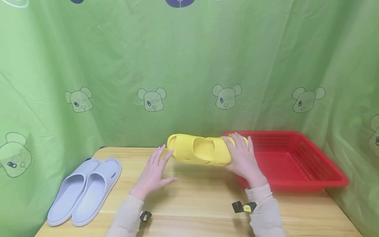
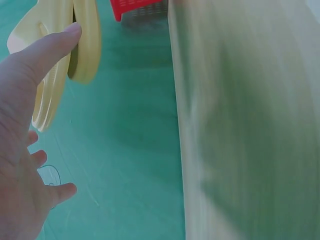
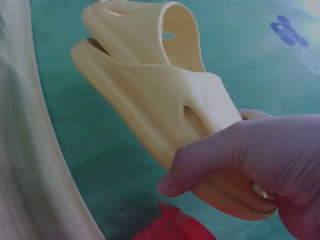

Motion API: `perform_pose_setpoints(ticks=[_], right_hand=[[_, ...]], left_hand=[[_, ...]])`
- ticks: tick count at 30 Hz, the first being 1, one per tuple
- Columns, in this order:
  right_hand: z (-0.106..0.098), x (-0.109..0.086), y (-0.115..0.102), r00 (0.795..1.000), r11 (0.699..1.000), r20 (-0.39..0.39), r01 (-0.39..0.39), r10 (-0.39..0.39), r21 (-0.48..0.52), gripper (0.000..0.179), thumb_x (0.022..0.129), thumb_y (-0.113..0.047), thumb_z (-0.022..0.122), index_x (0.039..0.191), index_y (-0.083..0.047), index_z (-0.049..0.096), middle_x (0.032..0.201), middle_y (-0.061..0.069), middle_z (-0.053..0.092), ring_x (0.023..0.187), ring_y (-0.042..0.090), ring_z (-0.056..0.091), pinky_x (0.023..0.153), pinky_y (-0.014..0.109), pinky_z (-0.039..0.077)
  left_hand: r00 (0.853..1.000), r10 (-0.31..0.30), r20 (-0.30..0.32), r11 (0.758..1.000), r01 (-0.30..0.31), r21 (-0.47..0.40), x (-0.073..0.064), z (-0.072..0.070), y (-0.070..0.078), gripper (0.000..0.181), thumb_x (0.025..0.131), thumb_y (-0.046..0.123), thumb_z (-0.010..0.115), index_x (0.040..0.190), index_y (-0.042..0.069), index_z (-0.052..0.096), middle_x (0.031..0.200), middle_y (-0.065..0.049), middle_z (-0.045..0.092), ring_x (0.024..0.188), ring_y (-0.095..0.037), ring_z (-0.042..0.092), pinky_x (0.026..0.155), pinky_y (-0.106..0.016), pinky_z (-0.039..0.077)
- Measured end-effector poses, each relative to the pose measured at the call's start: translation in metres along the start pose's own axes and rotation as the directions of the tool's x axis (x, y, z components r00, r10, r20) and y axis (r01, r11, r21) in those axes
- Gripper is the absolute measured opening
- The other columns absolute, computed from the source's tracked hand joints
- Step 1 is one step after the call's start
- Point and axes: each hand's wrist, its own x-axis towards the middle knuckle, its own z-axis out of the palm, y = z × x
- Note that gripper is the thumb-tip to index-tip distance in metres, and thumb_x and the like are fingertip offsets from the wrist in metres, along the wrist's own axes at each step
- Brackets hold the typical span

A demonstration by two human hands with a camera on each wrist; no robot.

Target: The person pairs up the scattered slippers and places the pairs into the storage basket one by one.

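Note:
A pair of yellow slippers (image 1: 185, 148), stacked one against the other, is held up above the table. My right hand (image 1: 245, 161) grips the right end of the pair; in the right wrist view its thumb (image 3: 192, 167) lies along the side of one sole. At the other end is my left hand (image 1: 152, 176), its fingers spread and fairly straight, with the fingertips right at the slippers' left end. In the left wrist view the thumb (image 2: 55, 45) overlaps the slippers (image 2: 87, 50).
A red plastic basket (image 1: 311, 187) with slatted sides stands at the table's right, partly behind the right hand. Two pale grey-blue slippers (image 1: 91, 197) lie side by side on the left of the wooden table (image 1: 189, 200). A green curtain (image 1: 189, 65) hangs behind and at both sides.

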Motion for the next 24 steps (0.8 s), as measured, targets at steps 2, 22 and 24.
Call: perform_pose_setpoints(ticks=[2,22,24], right_hand=[[-0.003,-0.001,0.004,1.0,1.0,-0.014,-0.003,0.003,0.003,0.097,0.05,-0.021,0.087,0.138,-0.016,0.045,0.14,0.016,0.042,0.136,0.038,0.031,0.112,0.072,0.01],[-0.022,-0.01,0.031,0.993,0.994,-0.039,-0.107,0.109,0.037,0.099,0.048,-0.015,0.085,0.139,-0.016,0.044,0.137,0.016,0.04,0.135,0.039,0.028,0.11,0.075,0.006],[-0.024,-0.011,0.034,0.992,0.992,-0.04,-0.118,0.12,0.036,0.1,0.048,-0.016,0.086,0.139,-0.017,0.044,0.137,0.016,0.04,0.135,0.039,0.028,0.11,0.075,0.006]], left_hand=[[1.0,0.012,-0.005,1.0,-0.012,-0.012,0.0,0.002,0.001,0.108,0.073,0.054,0.079,0.157,0.027,0.016,0.164,-0.014,0.012,0.149,-0.037,0.018,0.119,-0.056,0.023],[0.973,0.185,-0.136,0.983,-0.18,0.045,0.004,0.018,0.027,0.07,0.085,0.053,0.065,0.143,0.018,0.046,0.143,-0.008,0.052,0.134,-0.033,0.047,0.105,-0.056,0.044],[0.973,0.194,-0.128,0.981,-0.189,0.05,0.003,0.019,0.031,0.067,0.087,0.053,0.064,0.141,0.017,0.049,0.14,-0.008,0.055,0.133,-0.033,0.048,0.106,-0.055,0.044]])
